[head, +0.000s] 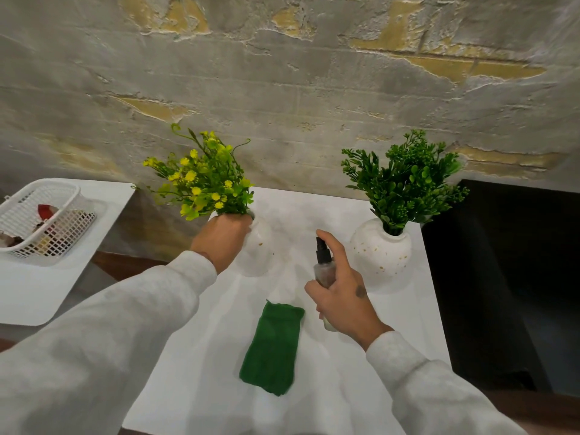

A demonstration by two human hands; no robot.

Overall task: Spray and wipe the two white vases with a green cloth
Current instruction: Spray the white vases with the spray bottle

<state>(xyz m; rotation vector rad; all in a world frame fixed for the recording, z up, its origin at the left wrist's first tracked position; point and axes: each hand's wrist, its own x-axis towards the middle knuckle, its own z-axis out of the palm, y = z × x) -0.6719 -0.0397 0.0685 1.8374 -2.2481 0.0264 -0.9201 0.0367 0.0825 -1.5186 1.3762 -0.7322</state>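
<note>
White counter (314, 403) carries both vases. The right vase (381, 255), with dark green sprigs, stands upright near the far right edge. The left vase (257, 255), with yellow flowers, is gripped at its neck by the left hand (224, 240), fingers wrapped round it. The green cloth (271, 346) lies flat between the arms. The right hand (342, 296) has its fingers clamped on the spray bottle (324, 268), index finger atop the nozzle.

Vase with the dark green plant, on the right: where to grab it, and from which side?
Probably the narrow neck of the right vase, reached from the near side, just under the green plant. The body is round and wide, hard to span; foliage blocks a top-down approach. The left hand grips the other vase near its top likewise.
</note>
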